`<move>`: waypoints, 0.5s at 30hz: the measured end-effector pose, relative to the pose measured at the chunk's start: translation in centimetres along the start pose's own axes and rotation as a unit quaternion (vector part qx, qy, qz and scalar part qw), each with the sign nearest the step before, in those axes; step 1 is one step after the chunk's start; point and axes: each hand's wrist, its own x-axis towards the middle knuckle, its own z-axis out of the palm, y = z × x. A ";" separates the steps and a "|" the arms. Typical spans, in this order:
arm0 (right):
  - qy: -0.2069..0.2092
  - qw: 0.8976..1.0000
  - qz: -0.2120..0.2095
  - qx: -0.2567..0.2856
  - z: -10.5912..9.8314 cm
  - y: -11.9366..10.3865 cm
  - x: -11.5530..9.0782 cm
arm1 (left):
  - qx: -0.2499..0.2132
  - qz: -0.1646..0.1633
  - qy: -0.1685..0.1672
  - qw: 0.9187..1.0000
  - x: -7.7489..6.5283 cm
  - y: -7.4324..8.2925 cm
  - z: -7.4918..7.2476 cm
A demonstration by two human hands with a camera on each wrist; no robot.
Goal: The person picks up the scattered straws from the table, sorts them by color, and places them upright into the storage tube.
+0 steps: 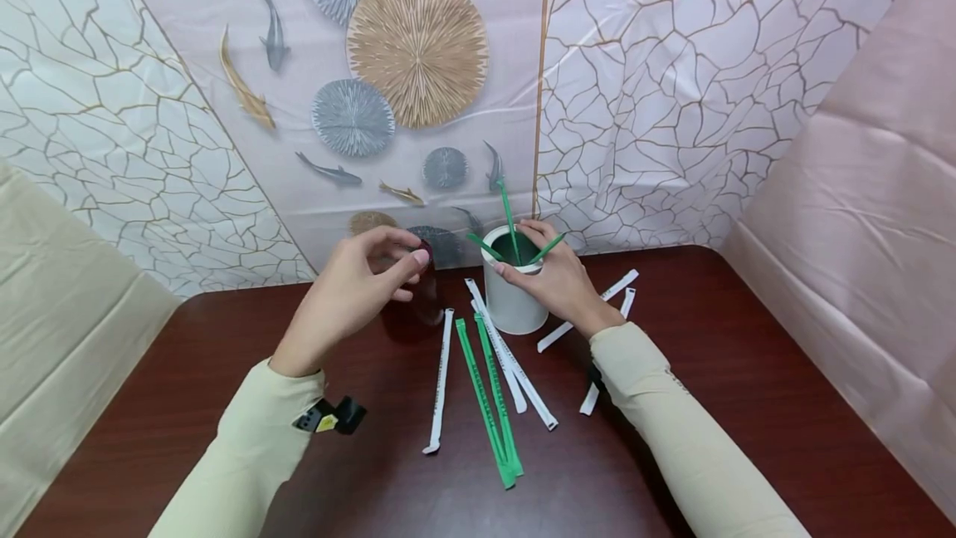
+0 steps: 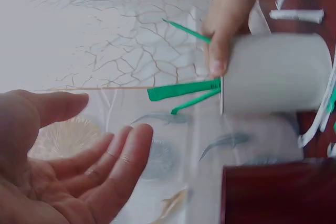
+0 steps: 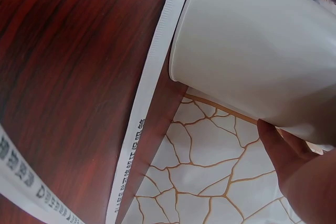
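Observation:
My right hand [image 1: 556, 276] grips the white cylindrical cup [image 1: 515, 305] at its rim, thumb at the front and fingers round the far side. Three green paper-wrapped straws [image 2: 184, 90] stick out of the cup, leaning different ways. The left hand [image 1: 373, 272] hovers by the top of a dark red container [image 1: 427, 297], to the left of the cup. In the left wrist view its thumb and fingers are spread apart with nothing between them. That view shows the dark red container [image 2: 278, 195] beyond the fingertips.
Two green wrapped straws [image 1: 485, 397] lie in front of the cup on the dark wood table [image 1: 358, 471]. A white wrapped straw [image 1: 441, 380] lies left of them, with more white ones [image 1: 523, 380] beside the cup and under the right forearm. A patterned cloth [image 1: 635, 106] hangs behind.

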 end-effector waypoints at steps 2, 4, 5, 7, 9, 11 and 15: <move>0.001 1.000 0.001 0.000 0.0 -0.1 0.0 | -0.012 -0.024 -0.020 0.999 -0.5 -0.6 0.1; 0.002 1.000 0.003 0.000 -0.1 -0.1 0.0 | -0.010 -0.043 -0.043 0.998 -0.8 -1.4 0.5; 0.002 1.000 0.004 0.001 -0.1 -0.1 0.0 | -0.005 -0.050 -0.056 0.997 -1.0 -1.9 0.8; 0.002 1.000 0.006 0.002 -0.2 -0.1 0.0 | 0.012 -0.066 -0.075 0.995 -1.3 -2.9 1.7; 0.002 1.000 0.006 0.002 -0.2 -0.1 0.0 | 0.024 -0.081 -0.091 0.992 -1.5 -4.1 2.7; 0.002 1.000 0.006 0.003 -0.1 -0.2 0.0 | 0.020 -0.099 -0.108 0.989 -1.7 -5.3 3.8; 0.003 1.000 0.002 0.006 0.0 -0.2 0.0 | -0.015 -0.145 -0.127 0.981 -1.7 -7.4 6.1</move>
